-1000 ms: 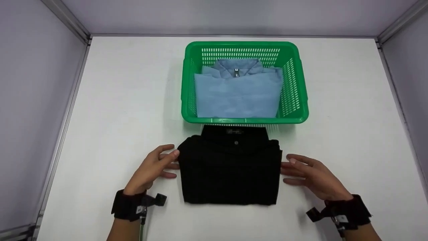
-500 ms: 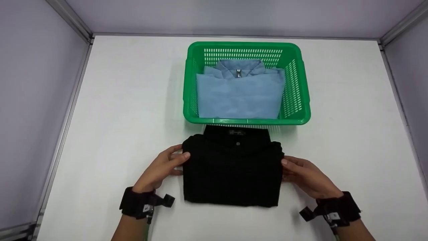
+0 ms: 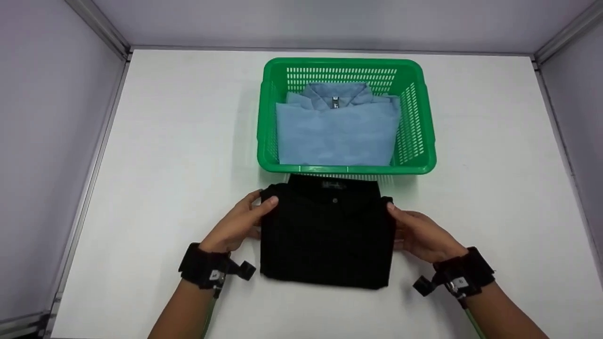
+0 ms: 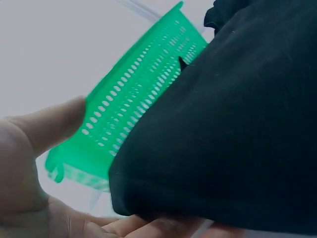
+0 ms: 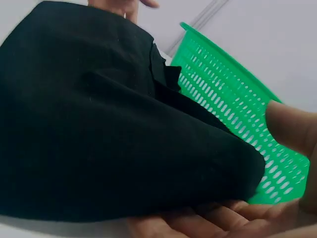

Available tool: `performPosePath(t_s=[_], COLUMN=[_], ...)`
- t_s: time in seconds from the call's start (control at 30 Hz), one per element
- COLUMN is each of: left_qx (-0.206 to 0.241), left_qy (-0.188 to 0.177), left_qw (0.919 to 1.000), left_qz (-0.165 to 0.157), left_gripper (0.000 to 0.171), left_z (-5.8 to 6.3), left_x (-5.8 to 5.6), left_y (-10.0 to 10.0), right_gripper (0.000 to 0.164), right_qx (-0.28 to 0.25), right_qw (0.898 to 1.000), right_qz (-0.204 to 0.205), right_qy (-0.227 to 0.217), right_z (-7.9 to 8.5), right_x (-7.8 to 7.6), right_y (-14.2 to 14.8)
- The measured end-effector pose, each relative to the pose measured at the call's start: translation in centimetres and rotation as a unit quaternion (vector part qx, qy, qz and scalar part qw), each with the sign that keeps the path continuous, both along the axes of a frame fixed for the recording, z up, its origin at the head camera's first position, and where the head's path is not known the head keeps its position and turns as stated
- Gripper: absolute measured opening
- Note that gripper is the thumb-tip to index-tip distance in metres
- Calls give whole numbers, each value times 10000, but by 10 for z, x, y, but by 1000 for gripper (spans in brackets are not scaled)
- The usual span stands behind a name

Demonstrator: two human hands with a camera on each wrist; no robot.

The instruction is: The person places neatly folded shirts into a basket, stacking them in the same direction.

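Observation:
A folded black shirt [image 3: 327, 235] lies in front of the green basket, collar and button toward it. My left hand [image 3: 238, 223] is at the shirt's left side. Its fingers [image 4: 163, 225] reach beneath the fabric, and the thumb stands raised above the edge in the left wrist view. At the opposite side, my right hand [image 3: 426, 235] has its fingers [image 5: 198, 223] under the shirt. The right thumb is likewise spread apart from the cloth in the right wrist view. Fabric hides part of the fingers on both hands.
The green plastic basket [image 3: 348, 169] stands just beyond the shirt, at the table's back. A folded blue shirt [image 3: 337, 134] with a tag at its collar lies inside. The white table [image 3: 179, 141] is enclosed by pale walls at the back and sides.
Both hands have moved inward and forward from beside the black shirt, slipping their fingers beneath its sides. The shirt's sides have shifted slightly, while the basket stays in place.

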State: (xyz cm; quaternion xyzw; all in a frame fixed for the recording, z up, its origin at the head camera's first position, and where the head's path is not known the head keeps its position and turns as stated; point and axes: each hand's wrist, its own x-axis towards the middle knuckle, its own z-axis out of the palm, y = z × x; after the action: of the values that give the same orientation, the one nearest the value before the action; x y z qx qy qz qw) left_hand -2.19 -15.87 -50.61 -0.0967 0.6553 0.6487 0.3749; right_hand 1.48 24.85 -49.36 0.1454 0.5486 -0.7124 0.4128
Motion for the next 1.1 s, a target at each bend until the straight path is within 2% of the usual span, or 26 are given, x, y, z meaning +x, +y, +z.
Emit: performPosePath(t_s=[0.1, 0.27, 0.4, 0.53, 0.63, 0.87, 0.97, 1.1], left_qx=[-729, -1842, -2182, -2370, -2308, -1887, -1637, -1369], left_qy=[321, 1161, 1348, 1486, 1443, 1204, 1159, 1102], left_qw=[9967, 9747, 9651, 9582, 9601, 9733, 9784, 9836], left_qz=[-140, -508, -538, -600, -638, -516, -509, -406], left_gripper=[102, 104, 99, 100, 102, 99, 98, 97], left_z=[-2, -6, -9, -8, -7, -6, -6, -7], left_x=[-8, -20, -28, -31, -31, -26, -23, -17], left_y=[7, 16, 22, 27, 26, 18, 16, 13], right_gripper=[49, 64, 67, 48, 34, 19, 16, 21], right_qx=[-147, -254, -112, 59, 133, -55, -279, -781], right_qw=[9990, 9971, 9958, 9940, 9941, 9962, 9963, 9937], right_qz=[-143, 8, 100, 58, 134, 460, 412, 171], right_qy=[-407, -718, -901, -1094, -1068, -737, -702, -787], right_z=[-4, -11, -13, -12, -12, -10, -11, -12], right_x=[-9, -26, -35, -36, -33, -24, -20, -12], right_y=[-1, -6, -10, -11, -9, 0, 5, 10])
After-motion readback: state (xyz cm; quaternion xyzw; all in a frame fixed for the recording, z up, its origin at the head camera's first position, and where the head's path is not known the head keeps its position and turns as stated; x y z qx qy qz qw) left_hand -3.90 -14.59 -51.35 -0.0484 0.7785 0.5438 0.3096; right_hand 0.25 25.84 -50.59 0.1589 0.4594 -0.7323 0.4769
